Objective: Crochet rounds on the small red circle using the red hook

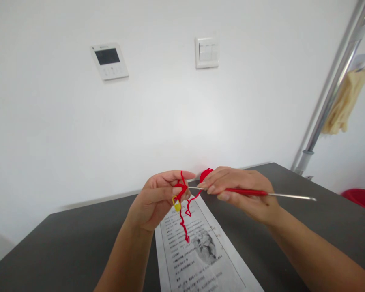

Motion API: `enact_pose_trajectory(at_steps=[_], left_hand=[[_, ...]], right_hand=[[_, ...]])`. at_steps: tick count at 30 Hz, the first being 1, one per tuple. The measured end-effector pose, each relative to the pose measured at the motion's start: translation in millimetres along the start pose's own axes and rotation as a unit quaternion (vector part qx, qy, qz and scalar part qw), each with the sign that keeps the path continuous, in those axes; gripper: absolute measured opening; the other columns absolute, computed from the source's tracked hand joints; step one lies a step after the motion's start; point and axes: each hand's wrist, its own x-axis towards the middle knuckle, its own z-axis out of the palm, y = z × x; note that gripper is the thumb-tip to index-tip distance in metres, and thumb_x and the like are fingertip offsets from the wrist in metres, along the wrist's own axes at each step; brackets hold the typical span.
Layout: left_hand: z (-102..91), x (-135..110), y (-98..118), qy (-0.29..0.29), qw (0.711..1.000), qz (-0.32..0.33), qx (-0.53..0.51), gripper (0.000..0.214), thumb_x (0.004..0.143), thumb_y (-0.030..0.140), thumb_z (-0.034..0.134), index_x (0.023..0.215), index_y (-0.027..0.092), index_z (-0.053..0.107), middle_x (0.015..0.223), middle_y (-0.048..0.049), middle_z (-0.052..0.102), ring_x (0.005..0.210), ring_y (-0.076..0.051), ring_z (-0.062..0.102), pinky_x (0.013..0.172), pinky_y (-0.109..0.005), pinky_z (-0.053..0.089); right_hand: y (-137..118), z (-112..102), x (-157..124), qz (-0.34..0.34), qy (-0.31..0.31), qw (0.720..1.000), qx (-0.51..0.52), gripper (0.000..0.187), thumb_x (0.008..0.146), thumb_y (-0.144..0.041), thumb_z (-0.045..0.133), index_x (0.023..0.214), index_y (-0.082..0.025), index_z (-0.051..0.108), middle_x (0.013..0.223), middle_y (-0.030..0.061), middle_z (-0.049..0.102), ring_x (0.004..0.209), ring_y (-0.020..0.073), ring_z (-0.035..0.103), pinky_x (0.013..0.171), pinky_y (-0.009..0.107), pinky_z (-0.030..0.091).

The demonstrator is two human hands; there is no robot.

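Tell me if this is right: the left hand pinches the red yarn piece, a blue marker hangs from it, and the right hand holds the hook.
Not quite: the head view shows the marker is yellow, not blue. It does hang from the red yarn piece pinched by the left hand, and the right hand holds the hook.

The left hand and the right hand are both bare, with slim fingers. The left forearm and right forearm are uncovered too (as far as the view reaches, at least), smooth in outline and narrowing toward the wrists. Fingernail details are too small to read.
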Motion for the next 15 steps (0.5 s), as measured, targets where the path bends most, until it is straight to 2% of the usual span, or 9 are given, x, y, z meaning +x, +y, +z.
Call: enact_pose_trajectory(at_steps=[3,7,10,12,15], left_hand=[[-0.7,-1.4,1.6,0.002,1.000,-0.005,0.002,0.024,0.060,0.021,0.082,0.083,0.014,0.082,0.061,-0.0037,0.066,0.053,-0.012,0.051,0.056,-0.026,0.037],[0.4,-2.1,-0.1,0.003,1.000,0.006,0.016,0.021,0.060,0.020,0.085,0.080,0.016,0.082,0.060,-0.0031,0.069,0.053,-0.012,0.055,0.057,-0.026,0.039],[2.3,-1.7,-2.4,0.024,0.998,0.031,0.040,0.017,0.061,0.020,0.087,0.078,0.017,0.082,0.062,-0.0025,0.071,0.056,-0.012,0.058,0.059,-0.024,0.041],[4.2,-1.4,-3.3,0.040,0.996,0.049,0.061,0.014,0.063,0.019,0.087,0.074,0.017,0.080,0.064,-0.0018,0.071,0.059,-0.011,0.060,0.061,-0.024,0.044],[7.7,-0.9,-3.6,0.067,0.992,0.060,0.091,0.013,0.064,0.019,0.088,0.068,0.016,0.076,0.065,-0.0013,0.072,0.062,-0.012,0.061,0.064,-0.023,0.047]], right_hand=[[-1.2,-2.0,-0.3,-0.001,-0.017,1.000,0.011,0.015,0.095,-0.021,0.066,0.103,-0.024,0.077,0.097,0.0073,0.080,0.094,0.0209,0.075,0.085,0.039,0.063],[4.6,6.4,0.3,0.099,0.065,0.980,0.161,0.010,0.090,-0.030,0.073,0.092,-0.023,0.078,0.090,0.0051,0.081,0.080,0.0180,0.076,0.073,0.033,0.064],[8.8,14.9,1.6,0.128,0.101,0.960,0.226,0.011,0.088,-0.033,0.076,0.088,-0.023,0.078,0.081,0.0028,0.080,0.073,0.0168,0.076,0.068,0.030,0.065],[9.3,18.3,1.1,0.117,0.124,0.962,0.215,0.011,0.089,-0.033,0.074,0.089,-0.023,0.078,0.082,0.0028,0.081,0.072,0.0170,0.076,0.068,0.031,0.065],[7.6,19.3,-1.2,0.044,0.125,0.987,0.094,0.010,0.093,-0.030,0.070,0.095,-0.024,0.077,0.092,0.0049,0.081,0.083,0.0189,0.077,0.075,0.034,0.065]])
